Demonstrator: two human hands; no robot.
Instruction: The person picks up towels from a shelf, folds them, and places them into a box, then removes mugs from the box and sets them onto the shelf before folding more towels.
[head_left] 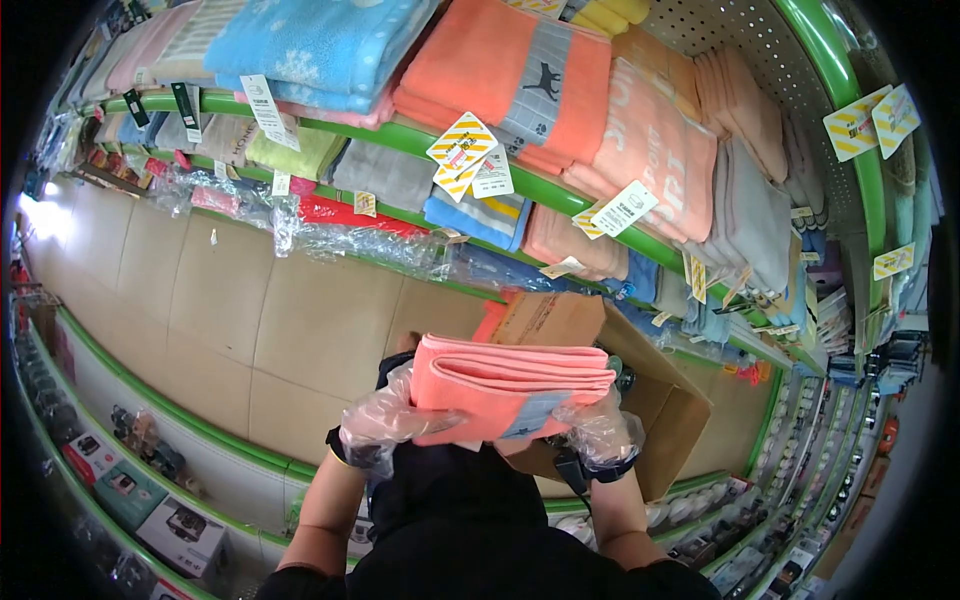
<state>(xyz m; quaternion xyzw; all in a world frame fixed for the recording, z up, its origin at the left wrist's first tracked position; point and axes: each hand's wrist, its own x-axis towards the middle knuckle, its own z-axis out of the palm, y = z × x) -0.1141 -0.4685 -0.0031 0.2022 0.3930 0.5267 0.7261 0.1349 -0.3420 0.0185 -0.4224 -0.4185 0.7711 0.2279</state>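
Observation:
A folded coral-pink towel (480, 385) with a grey patterned band is held in front of my body, its layered folds facing up and away. My left hand (385, 415), in a clear plastic glove, grips its left end. At the right end my right hand (603, 425), gloved the same way, is closed on the towel near the grey band. Fingertips of both hands are partly hidden by the towel and the glove plastic. Just beyond and to the right stands an open cardboard box (650, 400), with dark items partly visible inside.
Ahead, a green-edged shelf (380, 130) carries stacked folded towels, including a blue towel stack (310, 50) and an orange towel stack (500, 70). Price tags (470, 155) hang from its edge. Plastic-wrapped packs (350, 235) lie lower. Behind me are shelves with boxed goods (185, 535).

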